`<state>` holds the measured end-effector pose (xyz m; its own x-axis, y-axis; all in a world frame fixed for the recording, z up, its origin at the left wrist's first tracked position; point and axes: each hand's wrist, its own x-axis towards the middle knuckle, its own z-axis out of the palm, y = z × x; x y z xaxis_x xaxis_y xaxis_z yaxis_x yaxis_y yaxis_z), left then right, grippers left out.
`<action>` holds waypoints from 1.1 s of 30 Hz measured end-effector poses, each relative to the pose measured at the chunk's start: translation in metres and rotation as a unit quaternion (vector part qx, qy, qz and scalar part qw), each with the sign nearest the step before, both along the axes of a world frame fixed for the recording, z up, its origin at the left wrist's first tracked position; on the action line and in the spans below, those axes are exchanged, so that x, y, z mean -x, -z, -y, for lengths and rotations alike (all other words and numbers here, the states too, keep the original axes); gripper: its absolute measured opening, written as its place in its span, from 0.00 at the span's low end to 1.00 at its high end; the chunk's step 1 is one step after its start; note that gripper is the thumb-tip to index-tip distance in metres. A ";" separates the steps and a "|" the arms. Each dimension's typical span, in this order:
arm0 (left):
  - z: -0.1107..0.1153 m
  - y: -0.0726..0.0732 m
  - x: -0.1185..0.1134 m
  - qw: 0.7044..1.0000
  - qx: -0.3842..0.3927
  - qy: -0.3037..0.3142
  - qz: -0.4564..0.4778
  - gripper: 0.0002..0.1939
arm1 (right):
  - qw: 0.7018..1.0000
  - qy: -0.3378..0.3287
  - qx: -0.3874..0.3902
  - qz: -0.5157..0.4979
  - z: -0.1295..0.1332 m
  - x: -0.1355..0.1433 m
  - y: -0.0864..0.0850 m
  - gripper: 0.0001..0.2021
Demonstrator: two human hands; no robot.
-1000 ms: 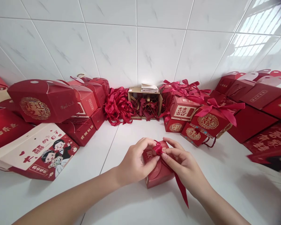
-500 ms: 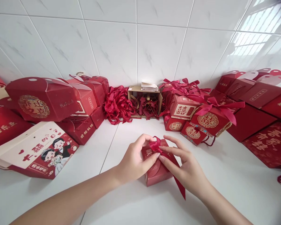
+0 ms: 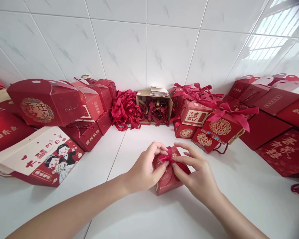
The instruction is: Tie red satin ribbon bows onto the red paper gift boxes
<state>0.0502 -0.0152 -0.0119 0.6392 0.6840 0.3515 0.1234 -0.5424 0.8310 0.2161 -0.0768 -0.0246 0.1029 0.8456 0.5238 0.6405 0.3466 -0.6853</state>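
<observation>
Against the tiled wall [image 3: 117, 43], red trimmings [image 3: 155, 112] are held in an open carton [image 3: 142, 94]. On the table [image 3: 134, 215], ribbon [image 3: 167, 158] atop 1 closed red box [image 3: 167, 182] is pinched by left hand [image 3: 145, 169] and right hand [image 3: 198, 171].

A ribbon [image 3: 163, 157] lies across a box [image 3: 167, 181] on the table [image 3: 134, 212]; behind stands a carton [image 3: 143, 93], a ribbon heap [image 3: 127, 109] to its left, stacked boxes [image 3: 195, 117] on both sides, a wall [image 3: 119, 49] beyond.

By the white, grey-veined tile wall [image 3: 119, 49] I see an open brown cardboard box [image 3: 144, 93] — pale papers [image 3: 159, 91] stacked on top — and, leftward, a red-and-white paper carton [image 3: 43, 157] showing a cartoon couple.
</observation>
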 end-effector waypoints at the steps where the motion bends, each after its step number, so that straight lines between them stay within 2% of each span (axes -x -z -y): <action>1: 0.000 0.000 0.000 1.000 -0.004 0.000 0.001 0.11 | 1.000 0.005 -0.010 0.004 0.001 0.001 0.000 0.09; 3: 0.000 0.000 -0.001 1.000 -0.009 -0.008 0.006 0.12 | 1.000 0.007 -0.004 -0.011 0.001 0.003 0.001 0.08; 6: 0.000 0.002 -0.002 0.999 -0.010 -0.035 0.011 0.11 | 0.995 -0.004 0.055 -0.085 0.002 0.005 0.000 0.07; 9: 0.001 0.003 -0.003 0.998 -0.009 -0.052 0.019 0.11 | 0.973 -0.035 0.139 -0.181 0.003 0.005 -0.003 0.06; 12: 0.001 0.004 -0.005 0.998 0.005 -0.049 0.032 0.10 | 0.948 -0.082 0.203 -0.231 0.003 0.005 -0.006 0.07; 14: 0.001 0.005 -0.006 0.998 0.020 -0.055 0.035 0.10 | 0.939 -0.101 0.219 -0.247 0.004 0.006 -0.007 0.08; 16: -0.001 0.007 -0.006 0.994 0.012 -0.101 0.030 0.11 | 0.931 -0.105 0.218 -0.272 0.004 0.008 -0.006 0.09; 18: -0.001 0.006 -0.005 0.986 -0.035 -0.161 0.003 0.09 | 0.928 -0.094 0.208 -0.295 0.003 0.010 -0.004 0.10; 20: -0.001 0.005 -0.001 0.977 -0.094 -0.187 -0.041 0.07 | 0.932 -0.070 0.193 -0.298 0.003 0.011 -0.002 0.11; 22: 0.002 0.002 0.002 0.976 -0.120 -0.164 -0.073 0.06 | 0.938 -0.051 0.182 -0.290 0.003 0.012 -0.001 0.12; 24: 0.005 0.000 0.004 0.982 -0.109 -0.137 -0.074 0.03 | 0.940 -0.050 0.178 -0.285 0.004 0.013 -0.001 0.12; 29: 0.003 -0.001 0.003 0.992 -0.001 -0.114 -0.049 0.06 | 0.934 -0.075 0.181 -0.298 0.009 0.012 0.000 0.13; 31: -0.003 -0.001 0.003 0.994 0.038 -0.090 -0.055 0.06 | 0.940 -0.068 0.177 -0.284 0.011 0.010 0.000 0.14; 33: -0.009 -0.004 0.005 0.995 0.047 -0.058 -0.069 0.05 | 0.951 -0.043 0.166 -0.258 0.011 0.006 -0.001 0.20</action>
<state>0.0448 -0.0063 -0.0077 0.5910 0.7824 0.1964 0.2972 -0.4375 0.8486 0.2106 -0.0880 -0.0234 0.1977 0.9722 0.1252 0.1675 0.0924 -0.9815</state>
